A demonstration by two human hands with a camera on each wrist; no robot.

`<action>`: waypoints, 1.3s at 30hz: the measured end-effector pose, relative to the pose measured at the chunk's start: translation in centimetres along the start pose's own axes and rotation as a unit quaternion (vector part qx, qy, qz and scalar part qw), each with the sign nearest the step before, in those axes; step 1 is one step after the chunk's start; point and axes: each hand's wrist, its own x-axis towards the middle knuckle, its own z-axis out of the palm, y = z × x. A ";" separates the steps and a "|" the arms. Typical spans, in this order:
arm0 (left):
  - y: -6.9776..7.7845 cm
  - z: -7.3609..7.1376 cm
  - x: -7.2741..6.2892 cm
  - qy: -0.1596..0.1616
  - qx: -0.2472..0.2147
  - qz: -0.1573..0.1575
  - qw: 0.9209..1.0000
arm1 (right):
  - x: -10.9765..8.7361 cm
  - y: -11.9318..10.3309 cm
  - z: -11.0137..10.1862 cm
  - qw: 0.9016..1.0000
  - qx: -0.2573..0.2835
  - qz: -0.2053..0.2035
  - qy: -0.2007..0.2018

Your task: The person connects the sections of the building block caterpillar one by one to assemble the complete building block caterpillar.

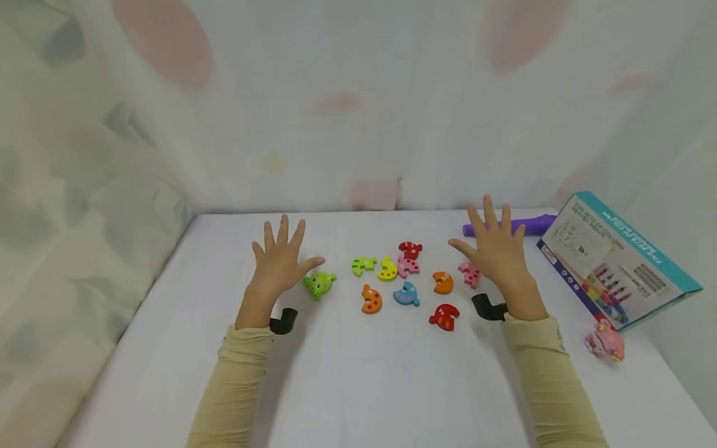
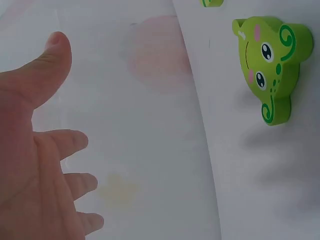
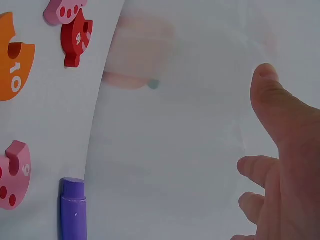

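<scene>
My left hand (image 1: 277, 267) is held up over the table with its fingers spread and nothing in it. Nearest to it lies a green frog-face piece (image 1: 319, 284), its smiling face plain in the left wrist view. On the other side my right hand (image 1: 497, 252) is raised too, fingers and thumb apart, holding nothing. A pink spotted piece (image 1: 469, 274) lies beside it, partly hidden by the hand in the head view. Between the hands are several curved, numbered wooden pieces, among them an orange one marked 10 (image 3: 15, 65), a blue one (image 1: 407, 294) and a red one (image 1: 445, 317).
A purple cylindrical object (image 1: 532, 224) lies at the back right, behind the right hand. A printed cardboard box (image 1: 616, 258) leans at the right, with a pink figurine (image 1: 606, 341) in front of it. Patterned cloth (image 1: 336, 143) hangs behind the white table (image 1: 358, 386).
</scene>
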 end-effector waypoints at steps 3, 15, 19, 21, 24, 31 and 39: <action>-0.1 -0.2 0.1 0.004 -0.017 0.012 1.000 | 0.1 -0.1 -0.2 1.000 0.004 -0.003 0.007; -1.3 1.5 1.1 -0.024 -0.103 0.038 0.994 | 0.3 -2.1 2.2 1.000 0.009 -0.025 0.012; -1.9 2.9 1.4 -0.042 -0.087 0.002 0.995 | 0.3 -3.0 3.6 0.999 0.024 -0.037 0.007; -2.0 3.6 1.5 -0.055 -0.074 -0.013 0.996 | 0.2 -3.4 4.2 0.999 0.031 -0.043 -0.001; -1.8 4.5 1.6 -0.073 -0.064 -0.034 0.995 | 0.2 -4.0 4.9 0.998 0.041 -0.045 -0.022; -0.8 6.0 1.4 -0.091 -0.056 -0.047 0.993 | 0.1 -4.9 5.9 0.996 0.057 -0.034 -0.057; -0.6 6.3 0.9 -0.095 -0.052 -0.027 0.994 | -0.6 -5.3 5.7 0.996 0.069 -0.034 -0.050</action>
